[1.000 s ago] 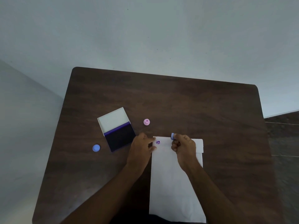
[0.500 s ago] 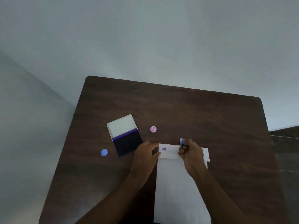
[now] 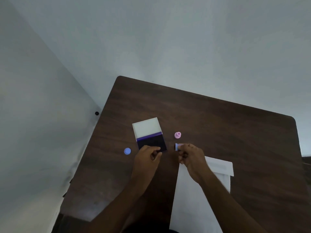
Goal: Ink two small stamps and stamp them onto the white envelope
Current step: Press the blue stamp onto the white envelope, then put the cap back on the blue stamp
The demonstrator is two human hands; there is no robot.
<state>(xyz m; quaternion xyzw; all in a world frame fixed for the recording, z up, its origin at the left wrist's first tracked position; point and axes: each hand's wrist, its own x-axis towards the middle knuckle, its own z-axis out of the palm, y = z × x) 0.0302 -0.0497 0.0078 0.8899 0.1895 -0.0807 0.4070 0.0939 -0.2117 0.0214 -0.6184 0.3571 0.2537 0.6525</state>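
Beside the open purple ink pad steadied by left hand, right hand pinching blue stamp, apparently bound for inking; white envelope on tabletop just behind.

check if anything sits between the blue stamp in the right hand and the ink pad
Nothing visible does. The right hand pinches the blue stamp just right of the open ink pad, with only bare table between. The left hand rests at the pad's near edge.

Left hand loosely curled, fingers bent inward near table's middle, right hand just beside it, fingers pinching blue stamp, both forearms reaching forward
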